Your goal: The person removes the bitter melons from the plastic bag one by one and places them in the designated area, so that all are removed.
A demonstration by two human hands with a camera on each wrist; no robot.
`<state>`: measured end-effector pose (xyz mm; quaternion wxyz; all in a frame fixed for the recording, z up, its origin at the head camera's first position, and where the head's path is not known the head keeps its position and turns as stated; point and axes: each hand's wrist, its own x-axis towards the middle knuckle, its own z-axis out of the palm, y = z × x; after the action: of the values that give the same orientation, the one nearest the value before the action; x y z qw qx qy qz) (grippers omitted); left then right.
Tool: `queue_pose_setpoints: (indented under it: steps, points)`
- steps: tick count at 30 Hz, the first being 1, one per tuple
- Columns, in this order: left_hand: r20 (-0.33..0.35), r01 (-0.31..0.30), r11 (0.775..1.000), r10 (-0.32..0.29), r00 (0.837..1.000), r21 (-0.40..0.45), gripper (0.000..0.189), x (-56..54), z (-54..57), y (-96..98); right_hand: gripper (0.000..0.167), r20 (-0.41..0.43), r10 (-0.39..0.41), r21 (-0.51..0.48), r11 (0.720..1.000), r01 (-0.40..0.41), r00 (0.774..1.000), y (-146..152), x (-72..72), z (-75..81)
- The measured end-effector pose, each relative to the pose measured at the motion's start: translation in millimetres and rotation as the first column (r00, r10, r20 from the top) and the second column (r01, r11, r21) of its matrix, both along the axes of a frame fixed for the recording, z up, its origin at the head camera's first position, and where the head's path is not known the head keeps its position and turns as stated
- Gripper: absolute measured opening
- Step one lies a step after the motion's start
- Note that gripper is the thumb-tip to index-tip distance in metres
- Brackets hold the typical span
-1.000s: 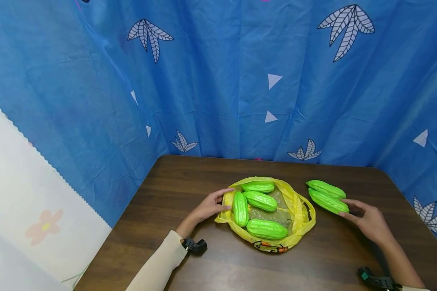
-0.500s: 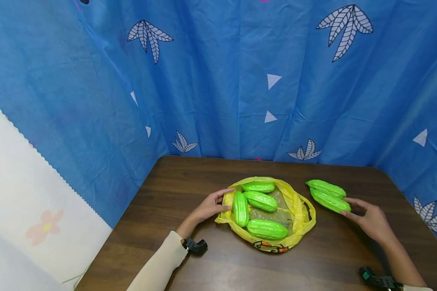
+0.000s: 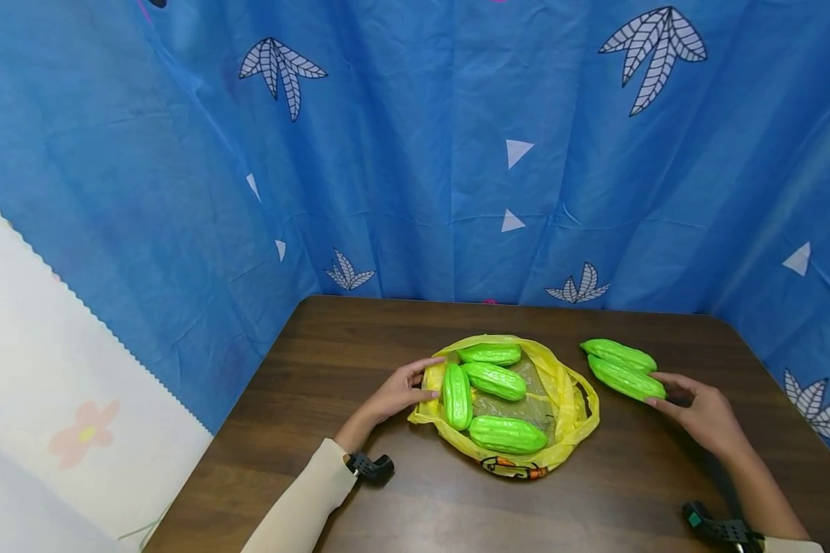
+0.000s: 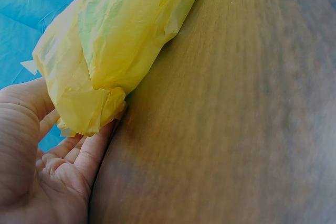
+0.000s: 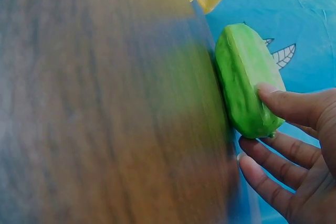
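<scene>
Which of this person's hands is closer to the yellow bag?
Left. The left hand touches the left edge of the yellow bag, while the right hand is apart from it, off to its right, holding a green vegetable.

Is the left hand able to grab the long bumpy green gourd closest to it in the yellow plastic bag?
Probably yes: the yellow plastic bag gapes open, and only its side separates the left hand from that green gourd.

table [image 3: 526,511], dark wood grain; yellow plastic bag [image 3: 565,395] near middle; two green gourds [image 3: 625,379] side by side, right of bag
</scene>
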<state>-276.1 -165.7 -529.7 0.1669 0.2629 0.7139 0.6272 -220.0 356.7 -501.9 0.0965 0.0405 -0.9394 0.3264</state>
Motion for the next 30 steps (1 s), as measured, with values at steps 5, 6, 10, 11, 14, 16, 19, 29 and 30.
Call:
queue_pose_setpoints:
  steps: [5,6,10,11,14,16,19,29,30]
  points:
    - [0.006,0.007,1.0,-0.007,1.0,0.007,0.066,0.1,0.5,-0.1,0.054,-0.004,-0.001,0.001,1.0,0.001,1.0,-0.4,0.7,1.2]
    - [0.005,0.007,1.0,-0.007,1.0,0.007,0.066,-0.2,0.3,-0.2,0.054,-0.009,0.001,0.001,1.0,-0.001,1.0,-0.6,1.0,1.7]
    - [0.005,0.009,1.0,-0.009,1.0,0.017,0.066,-1.5,-0.4,-0.3,0.053,-0.03,0.009,0.006,1.0,-0.009,1.0,-1.1,2.3,4.8]
    - [0.004,0.009,1.0,-0.009,1.0,0.019,0.066,-2.0,-0.8,-0.4,0.052,-0.036,0.012,0.007,1.0,-0.011,0.999,-1.4,2.7,5.7]
    - [0.007,0.009,1.0,-0.009,1.0,0.03,0.065,-2.3,-1.9,-0.8,0.051,-0.055,0.016,0.017,1.0,-0.015,0.998,-2.6,3.6,8.7]
    - [0.009,0.009,0.999,-0.009,1.0,0.035,0.066,-2.2,-2.5,-1.0,0.05,-0.07,0.027,0.029,0.999,-0.025,0.997,-3.3,3.4,10.8]
    - [0.014,0.007,0.999,-0.007,1.0,0.035,0.066,-2.0,-2.7,-1.1,0.05,-0.09,0.05,0.058,0.997,-0.045,0.995,-4.3,2.6,14.0]
    - [0.012,0.004,1.0,-0.004,1.0,0.016,0.065,-1.0,-1.2,-0.3,0.048,-0.187,0.115,0.141,0.986,-0.089,0.976,-17.4,6.3,32.9]
    - [0.009,0.003,1.0,-0.003,1.0,0.013,0.065,-0.8,-0.9,-0.2,0.047,-0.201,0.118,0.142,0.986,-0.09,0.973,-20.3,7.4,35.7]
